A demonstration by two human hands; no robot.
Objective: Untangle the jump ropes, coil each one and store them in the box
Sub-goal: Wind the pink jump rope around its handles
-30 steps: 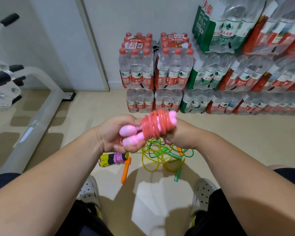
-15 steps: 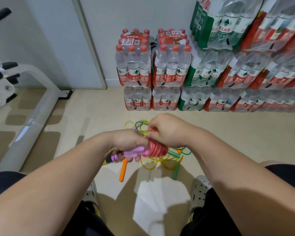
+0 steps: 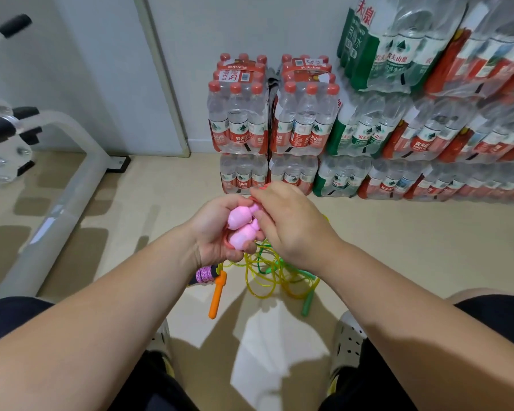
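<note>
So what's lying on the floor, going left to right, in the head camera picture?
Grey exercise machine bar → purple-wound rope bundle → orange handle → green handle.

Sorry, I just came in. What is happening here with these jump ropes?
A person is working on jump ropes. The left hand grips the two handles of a pink rope, and the right hand is curled over its red cord, which is mostly hidden. On the floor below lie tangled yellow and green ropes, an orange handle and a purple-wound bundle. No box is in view.
</note>
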